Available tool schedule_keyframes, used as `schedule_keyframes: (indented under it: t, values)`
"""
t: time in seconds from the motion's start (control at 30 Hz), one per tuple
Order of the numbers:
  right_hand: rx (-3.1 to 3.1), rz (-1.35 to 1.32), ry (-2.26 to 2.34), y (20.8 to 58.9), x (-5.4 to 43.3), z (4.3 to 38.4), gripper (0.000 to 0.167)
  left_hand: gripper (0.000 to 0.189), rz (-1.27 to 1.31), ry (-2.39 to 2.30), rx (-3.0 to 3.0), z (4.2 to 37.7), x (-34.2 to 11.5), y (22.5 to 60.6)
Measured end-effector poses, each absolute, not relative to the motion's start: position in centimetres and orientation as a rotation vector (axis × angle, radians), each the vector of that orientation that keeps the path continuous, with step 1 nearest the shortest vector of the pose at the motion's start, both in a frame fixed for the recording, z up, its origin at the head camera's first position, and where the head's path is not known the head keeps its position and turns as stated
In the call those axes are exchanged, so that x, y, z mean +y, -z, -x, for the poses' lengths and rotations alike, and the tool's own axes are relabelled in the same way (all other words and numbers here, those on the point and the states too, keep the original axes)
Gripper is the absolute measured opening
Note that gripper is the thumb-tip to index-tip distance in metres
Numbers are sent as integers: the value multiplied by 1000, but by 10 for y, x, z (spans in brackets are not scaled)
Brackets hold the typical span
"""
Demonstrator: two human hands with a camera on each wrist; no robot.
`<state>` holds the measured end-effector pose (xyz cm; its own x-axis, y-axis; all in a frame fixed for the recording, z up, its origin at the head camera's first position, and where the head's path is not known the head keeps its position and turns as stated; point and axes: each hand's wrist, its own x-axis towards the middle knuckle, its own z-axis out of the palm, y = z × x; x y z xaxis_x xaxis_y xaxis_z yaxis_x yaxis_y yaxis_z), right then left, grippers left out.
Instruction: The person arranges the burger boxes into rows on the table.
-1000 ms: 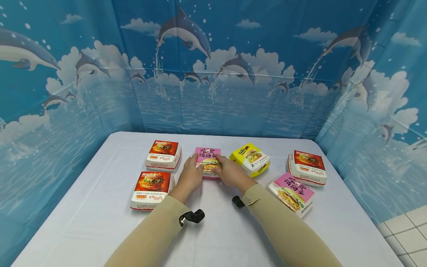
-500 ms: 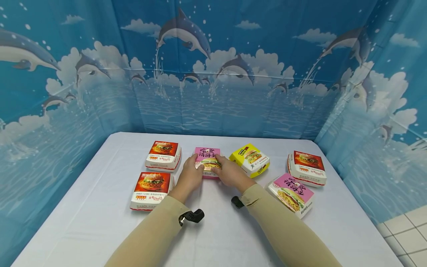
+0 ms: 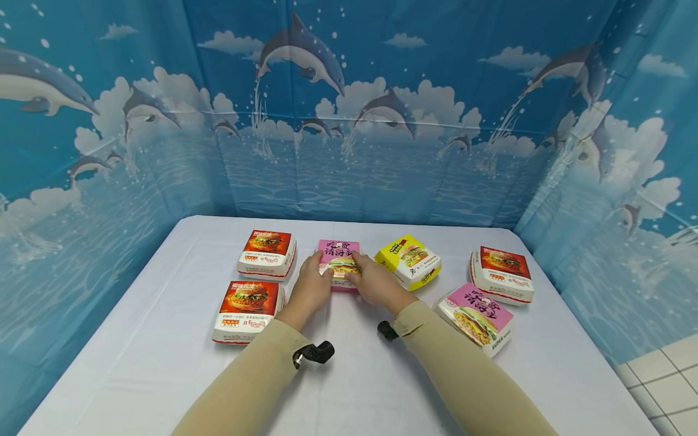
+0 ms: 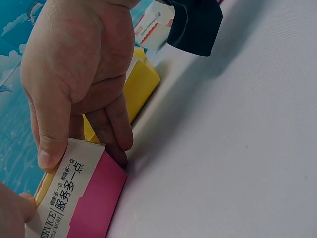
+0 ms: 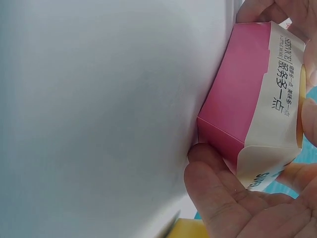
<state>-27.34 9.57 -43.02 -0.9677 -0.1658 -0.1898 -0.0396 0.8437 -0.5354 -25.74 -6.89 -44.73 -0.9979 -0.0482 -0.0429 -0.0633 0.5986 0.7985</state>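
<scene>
L grip (image 3: 313,281), R grip (image 3: 378,282) hold pink box (image 3: 339,263), title (image 3: 339,246) fwd, long axis unclear.

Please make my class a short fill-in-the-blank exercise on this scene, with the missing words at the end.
1. The left hand and right hand hold a pink box printed with a picture of a ____.
2. The neighbouring box, just right of the right hand, is white and ____.
3. Left of the left hand, ____ red-topped boxes lie on the table.
4. The curtain behind shows leaping ____.

Missing words: burger; yellow; two; dolphins.
</scene>
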Motion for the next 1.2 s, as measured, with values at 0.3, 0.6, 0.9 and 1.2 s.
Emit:
schedule_keyframes:
  t: [0.3,0.6,0.9,1.2]
  values:
    - [2802,183,822,433,95,275,74,62,82,-1394,2807,257,-69,446]
    - [2796,175,828,434,95,274,75,61,89,-1405,2797,258,-68,448]
    - [2799,193,823,433,97,273,75,62,88,-1403,2802,258,-68,448]
    - [2802,228,826,425,100,264,77,66,100,-1403,2822,255,-69,442]
